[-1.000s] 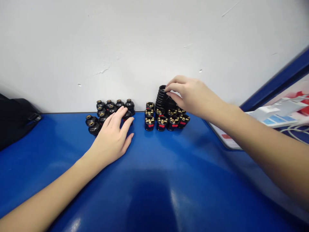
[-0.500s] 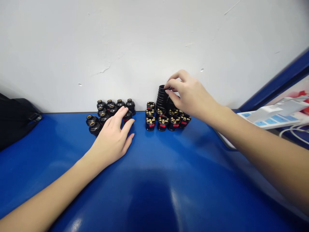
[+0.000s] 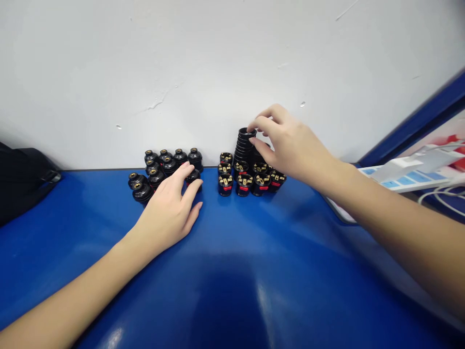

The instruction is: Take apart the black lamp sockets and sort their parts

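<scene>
Several black dome-shaped caps (image 3: 169,165) stand grouped on the blue table (image 3: 218,232), against the wall. My left hand (image 3: 170,206) rests at their front right with its fingers apart, the fingertips by a cap (image 3: 193,178) that they partly cover. Right of the caps are several black round sockets (image 3: 244,183) with brass contacts and red parts. Behind them rises a tall stack of black rings (image 3: 243,145). My right hand (image 3: 283,138) is at the top of this stack, thumb and index finger curved apart at the rim. Its palm side is partly hidden.
A black bag (image 3: 25,182) lies at the far left. On the right are a white and blue rack-like item (image 3: 410,178), white cables (image 3: 439,195) and a blue frame bar (image 3: 414,116). A pale wall (image 3: 203,63) closes off the back.
The view has shifted very slightly. My right fingertips have opened a little at the top ring, and more of its rim shows. My left hand has stayed nearly still.
</scene>
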Action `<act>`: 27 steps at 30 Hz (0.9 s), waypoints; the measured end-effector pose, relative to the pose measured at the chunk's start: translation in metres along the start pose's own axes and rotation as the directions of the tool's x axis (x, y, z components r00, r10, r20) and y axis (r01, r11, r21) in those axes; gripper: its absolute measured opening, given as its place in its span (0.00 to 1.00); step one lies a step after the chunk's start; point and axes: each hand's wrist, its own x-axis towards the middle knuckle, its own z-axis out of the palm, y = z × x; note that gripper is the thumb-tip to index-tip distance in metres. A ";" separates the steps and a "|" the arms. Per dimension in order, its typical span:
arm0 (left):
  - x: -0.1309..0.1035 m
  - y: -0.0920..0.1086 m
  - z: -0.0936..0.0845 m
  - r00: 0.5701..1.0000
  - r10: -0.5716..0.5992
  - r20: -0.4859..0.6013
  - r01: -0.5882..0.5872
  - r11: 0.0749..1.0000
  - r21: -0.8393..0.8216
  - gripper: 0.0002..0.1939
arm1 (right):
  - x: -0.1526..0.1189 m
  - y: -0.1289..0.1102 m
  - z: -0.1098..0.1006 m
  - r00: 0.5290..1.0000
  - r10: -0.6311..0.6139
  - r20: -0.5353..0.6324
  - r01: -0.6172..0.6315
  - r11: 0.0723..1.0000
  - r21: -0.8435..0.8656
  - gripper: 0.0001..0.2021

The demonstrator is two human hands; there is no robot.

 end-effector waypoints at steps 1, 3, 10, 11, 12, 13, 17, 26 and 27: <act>0.000 0.000 0.000 1.000 0.004 -0.011 -0.004 1.000 -0.003 0.22 | -0.001 -0.001 -0.001 1.000 -0.014 -0.005 0.014 1.000 -0.005 0.11; 0.000 0.001 -0.001 0.998 0.018 -0.056 -0.019 1.000 -0.023 0.22 | -0.004 -0.003 -0.005 0.998 -0.046 -0.034 0.046 0.999 0.010 0.10; -0.001 0.008 -0.004 0.992 0.002 -0.125 -0.027 0.980 -0.198 0.15 | -0.034 -0.031 -0.019 0.997 -0.032 -0.070 0.045 0.981 0.188 0.06; -0.001 0.009 -0.004 0.995 -0.008 -0.098 -0.017 0.969 -0.248 0.13 | -0.040 -0.036 -0.021 0.999 -0.033 -0.033 0.040 0.971 0.234 0.06; -0.002 0.009 -0.002 0.997 -0.023 -0.076 -0.001 0.953 -0.303 0.11 | -0.047 -0.042 -0.022 0.999 -0.037 -0.003 0.036 0.960 0.277 0.05; -0.002 0.010 -0.001 0.997 -0.044 -0.057 0.021 0.934 -0.356 0.09 | -0.053 -0.048 -0.022 0.998 -0.044 0.045 0.028 0.949 0.315 0.05; -0.002 0.015 0.003 0.980 -0.201 0.000 0.167 0.810 -0.562 0.05 | -0.080 -0.073 -0.019 0.946 -0.028 0.323 -0.120 0.895 0.429 0.07; -0.008 0.052 -0.009 0.821 -0.253 0.511 0.556 0.159 -0.815 0.16 | -0.112 -0.102 0.000 0.874 0.168 0.456 -0.449 0.641 0.622 0.18; -0.010 0.053 -0.008 0.822 -0.228 0.522 0.559 0.141 -0.817 0.17 | -0.112 -0.100 0.003 0.870 0.176 0.460 -0.463 0.611 0.642 0.16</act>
